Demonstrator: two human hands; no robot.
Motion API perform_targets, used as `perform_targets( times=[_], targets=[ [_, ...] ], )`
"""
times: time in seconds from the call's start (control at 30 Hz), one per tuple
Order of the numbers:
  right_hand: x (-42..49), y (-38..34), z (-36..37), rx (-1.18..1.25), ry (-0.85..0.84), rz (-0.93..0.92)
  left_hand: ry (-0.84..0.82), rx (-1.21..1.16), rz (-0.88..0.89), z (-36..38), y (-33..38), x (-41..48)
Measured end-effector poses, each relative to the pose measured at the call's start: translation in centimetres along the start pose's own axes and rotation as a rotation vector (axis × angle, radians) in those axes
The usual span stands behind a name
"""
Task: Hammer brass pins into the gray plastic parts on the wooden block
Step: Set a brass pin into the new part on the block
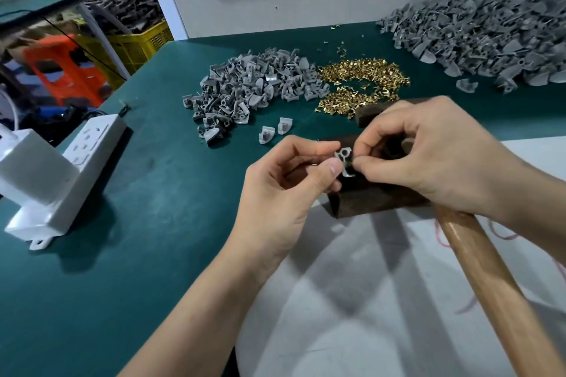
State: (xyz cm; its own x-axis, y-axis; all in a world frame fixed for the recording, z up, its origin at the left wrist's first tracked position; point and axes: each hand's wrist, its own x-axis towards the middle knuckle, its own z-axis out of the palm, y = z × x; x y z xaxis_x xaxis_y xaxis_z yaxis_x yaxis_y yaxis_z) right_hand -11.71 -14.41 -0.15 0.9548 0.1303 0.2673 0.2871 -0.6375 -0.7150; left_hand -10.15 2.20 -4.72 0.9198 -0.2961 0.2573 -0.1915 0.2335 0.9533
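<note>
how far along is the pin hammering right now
Done: unclear; the large gray heap far right may be finished parts, but pins in it are unreadable. In hand: the left hand and right hand pinch one gray part over the wooden block; the hammer handle runs under the right hand. Left: plenty, judging by the smaller gray pile and the brass pins.

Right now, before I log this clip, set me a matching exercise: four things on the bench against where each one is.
1. gray part
2. brass pins
3. power strip
4. hammer handle

A. pinched between left hand and right hand
B. passes under the right hand
C. near the left edge of the table
D. beside the smaller gray heap

Pairs: 1-A, 2-D, 3-C, 4-B
</note>
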Motion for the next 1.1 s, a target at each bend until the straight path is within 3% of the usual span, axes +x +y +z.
perform_targets(
  times=[0.47, 1.1],
  targets=[
    [0.07, 0.14, 0.14, -0.013, -0.006, -0.007, 0.014, -0.04, -0.046, 0.08, 0.09, 0.03],
    [0.17, 0.23, 0.13, -0.021, -0.027, -0.025, 0.01, 0.094, 0.028, -0.2, 0.21, -0.04]
  ],
)
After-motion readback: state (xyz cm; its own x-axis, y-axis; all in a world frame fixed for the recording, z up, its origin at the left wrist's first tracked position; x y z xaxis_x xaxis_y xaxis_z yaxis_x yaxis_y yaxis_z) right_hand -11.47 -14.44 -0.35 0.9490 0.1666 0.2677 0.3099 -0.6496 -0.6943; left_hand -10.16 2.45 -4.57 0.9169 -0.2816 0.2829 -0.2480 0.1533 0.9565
